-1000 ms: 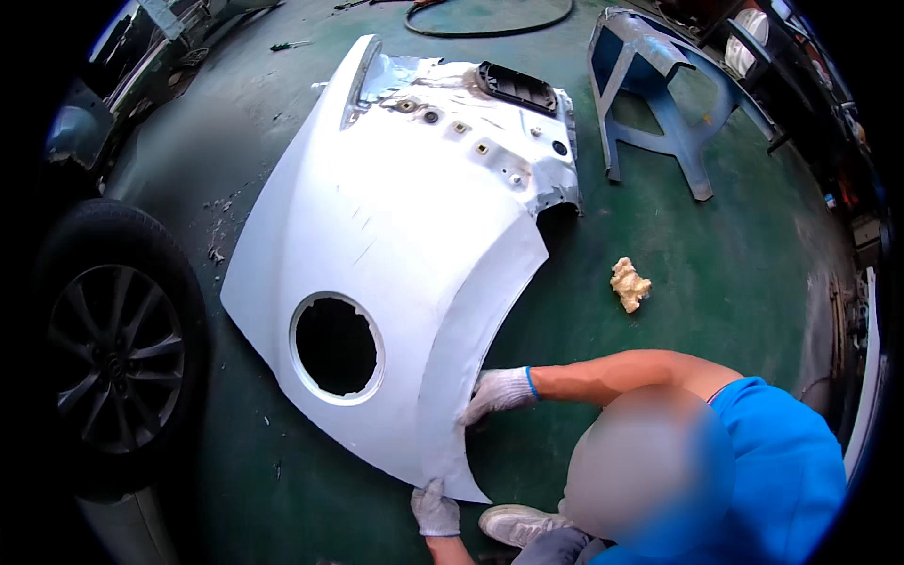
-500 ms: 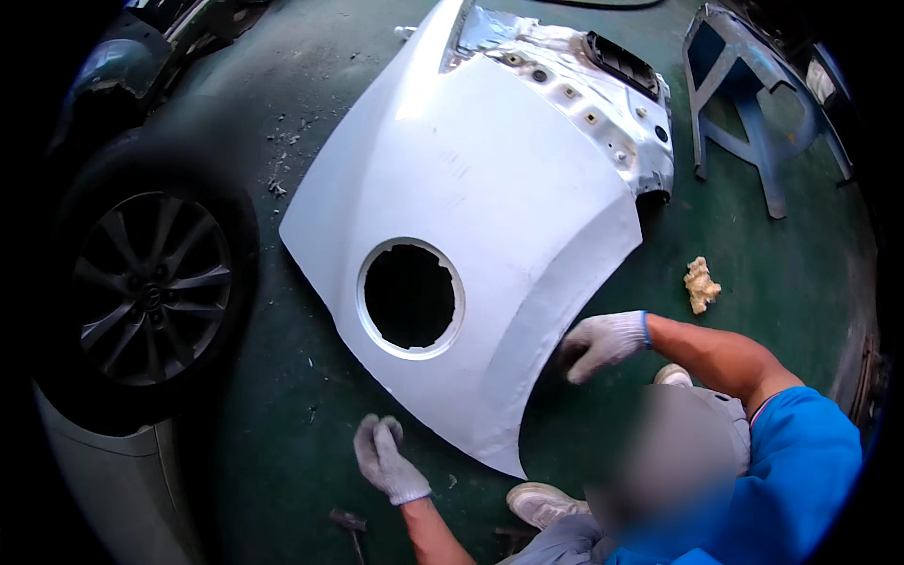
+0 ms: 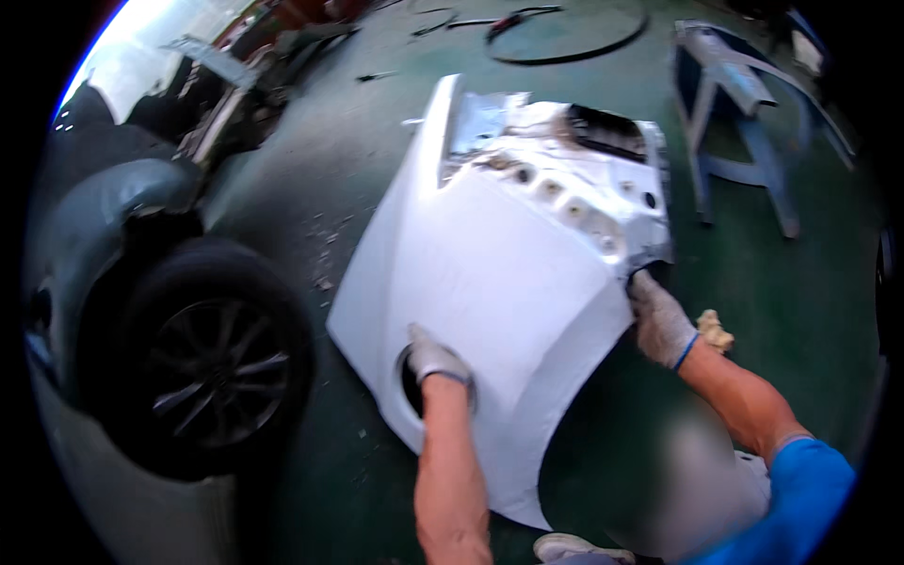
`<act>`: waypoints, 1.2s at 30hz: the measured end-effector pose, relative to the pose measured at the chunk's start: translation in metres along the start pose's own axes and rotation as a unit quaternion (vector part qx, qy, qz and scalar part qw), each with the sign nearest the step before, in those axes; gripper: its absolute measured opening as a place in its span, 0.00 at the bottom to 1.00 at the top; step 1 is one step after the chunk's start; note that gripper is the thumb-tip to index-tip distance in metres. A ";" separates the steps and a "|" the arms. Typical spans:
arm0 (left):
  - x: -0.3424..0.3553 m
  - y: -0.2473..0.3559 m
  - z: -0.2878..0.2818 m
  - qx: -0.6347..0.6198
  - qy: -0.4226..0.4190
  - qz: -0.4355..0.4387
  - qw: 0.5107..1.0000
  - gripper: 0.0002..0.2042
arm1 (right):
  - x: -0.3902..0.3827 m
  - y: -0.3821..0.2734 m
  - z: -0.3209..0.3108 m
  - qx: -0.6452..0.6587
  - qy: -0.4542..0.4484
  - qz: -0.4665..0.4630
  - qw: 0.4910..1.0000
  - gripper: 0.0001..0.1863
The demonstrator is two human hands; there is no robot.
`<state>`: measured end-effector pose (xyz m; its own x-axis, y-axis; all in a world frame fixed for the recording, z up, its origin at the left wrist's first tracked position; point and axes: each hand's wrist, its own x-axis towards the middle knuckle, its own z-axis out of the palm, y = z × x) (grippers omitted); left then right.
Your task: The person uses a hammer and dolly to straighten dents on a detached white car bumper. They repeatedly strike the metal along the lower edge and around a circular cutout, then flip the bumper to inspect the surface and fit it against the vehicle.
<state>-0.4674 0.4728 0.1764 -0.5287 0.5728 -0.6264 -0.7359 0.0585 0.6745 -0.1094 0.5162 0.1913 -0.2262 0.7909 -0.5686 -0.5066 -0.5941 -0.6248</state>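
Observation:
A white car quarter panel (image 3: 490, 273) lies on the green floor before me, its round fuel-filler hole (image 3: 411, 386) toward the lower left. My left hand (image 3: 438, 360), in a pale knit glove, is closed at the far rim of that hole; part of it lies over the panel, and the remaining fingers are hidden. At the right, my gloved right hand (image 3: 661, 320) grips the panel's edge near the upper end of the curved wheel-arch cut, fingertips out of sight. Bare metal inner sheeting (image 3: 584, 179) with several holes and a black vent (image 3: 607, 132) joins the panel's far end.
A car wheel with a dark tyre (image 3: 221, 367) stands at the left, beside a grey-green car body part (image 3: 104, 212). A cut blue-grey metal frame (image 3: 744, 141) lies far right. A yellowish foam lump (image 3: 716, 331) is by my right wrist. Black curved strips (image 3: 570, 56) lie far back.
My left hand has moved from the floor up to the filler hole. My right hand has slid farther along the edge and taken hold there. The whole view has shifted.

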 end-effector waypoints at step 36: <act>-0.091 -0.065 0.086 0.092 0.324 0.562 0.756 0.29 | 0.202 0.081 0.009 0.126 -0.180 0.158 0.963 0.37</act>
<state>-0.3355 0.4874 0.2232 -0.9163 -0.1706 0.3625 0.3710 -0.0199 0.9284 -0.2037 0.6292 0.0311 -0.6532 0.6032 -0.4577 -0.5405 -0.7948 -0.2760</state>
